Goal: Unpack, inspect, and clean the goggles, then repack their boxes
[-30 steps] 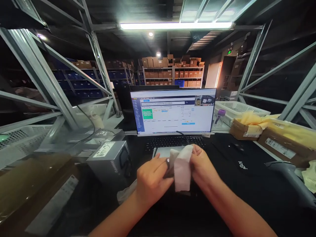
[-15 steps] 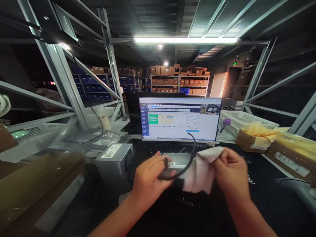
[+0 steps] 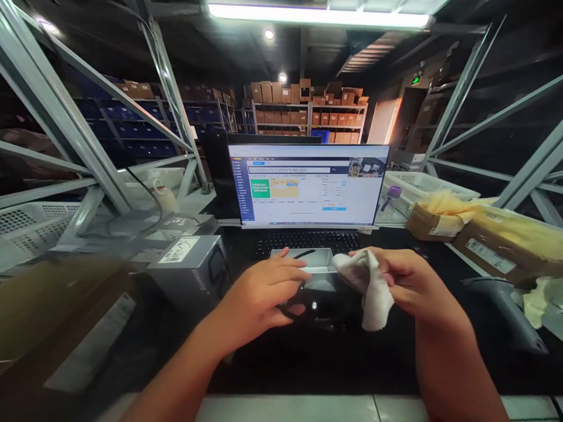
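Observation:
My left hand (image 3: 268,290) is curled round a dark curved band (image 3: 285,309), most of it hidden by the fingers. A glossy dark surface (image 3: 323,302) with reflections shows just right of those fingers; whether it belongs to the band I cannot tell. In my right hand (image 3: 404,281) a white cloth (image 3: 376,293) is pinched, its lower part hanging down beside the glossy surface. Behind both hands lies an open pale grey box (image 3: 324,261), and a thin black strip (image 3: 304,254) shows across it. To the left stands a grey printed box (image 3: 185,275) with a white label.
A monitor (image 3: 303,205) and a black keyboard (image 3: 312,239) are at the back. Cartons (image 3: 501,252) with yellow packing and a grey handheld scanner (image 3: 505,310) lie on the right. A brown carton (image 3: 57,316) fills the near left. White baskets (image 3: 440,184) stand farther back.
The view has tilted down. The curved band's long end no longer shows upright between my hands, and a glossy dark surface shows there now. The cloth has bunched and turned in my right hand.

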`<state>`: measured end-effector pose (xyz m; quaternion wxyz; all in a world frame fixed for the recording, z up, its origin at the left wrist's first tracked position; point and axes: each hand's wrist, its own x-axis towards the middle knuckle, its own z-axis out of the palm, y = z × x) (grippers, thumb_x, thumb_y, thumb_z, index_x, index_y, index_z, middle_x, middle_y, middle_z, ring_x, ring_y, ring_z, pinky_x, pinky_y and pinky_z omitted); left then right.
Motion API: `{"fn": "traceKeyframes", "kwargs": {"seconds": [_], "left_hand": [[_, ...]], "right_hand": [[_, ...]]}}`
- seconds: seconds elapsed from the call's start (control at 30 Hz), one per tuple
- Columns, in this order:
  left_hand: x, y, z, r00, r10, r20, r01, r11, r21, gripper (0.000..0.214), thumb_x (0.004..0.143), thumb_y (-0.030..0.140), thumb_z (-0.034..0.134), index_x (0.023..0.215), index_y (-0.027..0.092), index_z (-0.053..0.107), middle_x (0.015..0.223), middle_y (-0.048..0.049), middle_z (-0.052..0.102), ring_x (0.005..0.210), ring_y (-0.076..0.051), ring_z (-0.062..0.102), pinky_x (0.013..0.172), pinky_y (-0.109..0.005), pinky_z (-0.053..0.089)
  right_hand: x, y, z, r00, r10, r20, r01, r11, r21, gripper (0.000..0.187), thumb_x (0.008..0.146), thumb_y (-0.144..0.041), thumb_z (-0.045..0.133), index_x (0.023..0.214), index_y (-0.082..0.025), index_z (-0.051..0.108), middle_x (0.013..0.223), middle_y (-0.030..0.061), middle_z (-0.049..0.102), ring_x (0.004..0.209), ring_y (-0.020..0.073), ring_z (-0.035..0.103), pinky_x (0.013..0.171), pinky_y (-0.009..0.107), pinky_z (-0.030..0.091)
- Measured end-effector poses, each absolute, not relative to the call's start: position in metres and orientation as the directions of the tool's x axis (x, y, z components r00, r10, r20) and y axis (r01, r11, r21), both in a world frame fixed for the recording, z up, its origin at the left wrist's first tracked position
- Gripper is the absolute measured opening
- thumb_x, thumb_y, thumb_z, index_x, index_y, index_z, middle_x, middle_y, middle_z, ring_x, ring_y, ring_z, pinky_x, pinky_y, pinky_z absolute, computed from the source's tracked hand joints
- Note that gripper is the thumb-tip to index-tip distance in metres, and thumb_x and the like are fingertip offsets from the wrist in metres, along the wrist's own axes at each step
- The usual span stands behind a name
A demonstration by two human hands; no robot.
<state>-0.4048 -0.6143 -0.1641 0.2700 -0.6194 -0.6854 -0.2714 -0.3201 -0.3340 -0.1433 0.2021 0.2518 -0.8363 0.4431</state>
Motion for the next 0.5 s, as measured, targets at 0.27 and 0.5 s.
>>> {"fn": "traceKeyframes", "kwargs": {"seconds": [0.27,0.5], "left_hand": [[-0.399,-0.610,-0.166,-0.079,0.866,0.494,0.997,0.073,0.030,0.006,0.090,0.024,0.067,0.089,0.018,0.065,0.100,-0.0043,0.075,0.121,-0.022,0.063,0.123,-0.046,0.034],[-0.406,-0.601,-0.176,-0.024,0.862,0.506,0.990,0.092,-0.111,0.009,0.094,0.023,0.060,0.092,0.019,0.067,0.096,-0.0030,0.076,0.111,-0.019,0.068,0.124,-0.049,0.030]], "right_hand": [[-0.328,-0.377,-0.147,-0.821,-0.541,0.185,-0.426,0.363,-0.828,0.034,0.081,-0.012,0.061,0.060,-0.021,0.036,0.058,-0.0071,0.041,0.055,0.0077,0.032,0.052,0.021,0.028],[-0.332,-0.400,-0.168,-0.904,-0.341,0.257,-0.412,0.535,-0.737,0.025,0.076,-0.005,0.055,0.060,-0.020,0.043,0.057,-0.0075,0.041,0.055,0.0079,0.032,0.051,0.021,0.025]]}}
